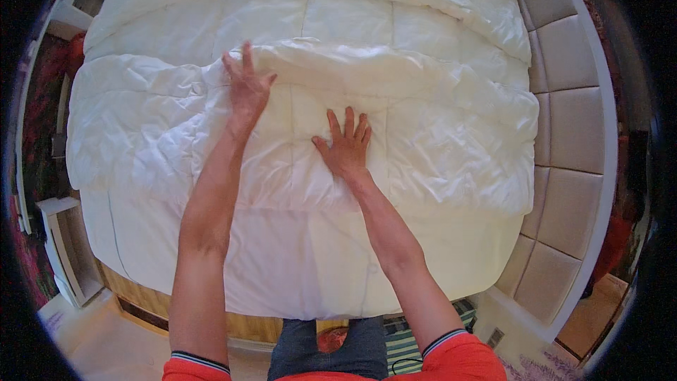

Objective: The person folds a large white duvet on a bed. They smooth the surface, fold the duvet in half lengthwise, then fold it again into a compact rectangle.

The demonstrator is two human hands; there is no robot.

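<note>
A white quilted comforter point(437, 134) lies partly folded across the bed, wrinkled, with stitched squares showing. My left hand point(247, 88) is over its folded edge at the left of centre, fingers apart and slightly blurred; whether it touches the cloth I cannot tell. My right hand point(345, 147) rests palm down on the comforter near the middle, fingers spread. Neither hand grips anything. The near strip of the bed shows a smooth white sheet point(275, 261) over the mattress.
A padded beige headboard point(568, 120) runs along the right side of the bed. At the left stand a small white cabinet point(67, 247) and shelving. The wooden bed base point(141, 286) shows below the mattress. A green striped cloth point(409, 346) lies by my legs.
</note>
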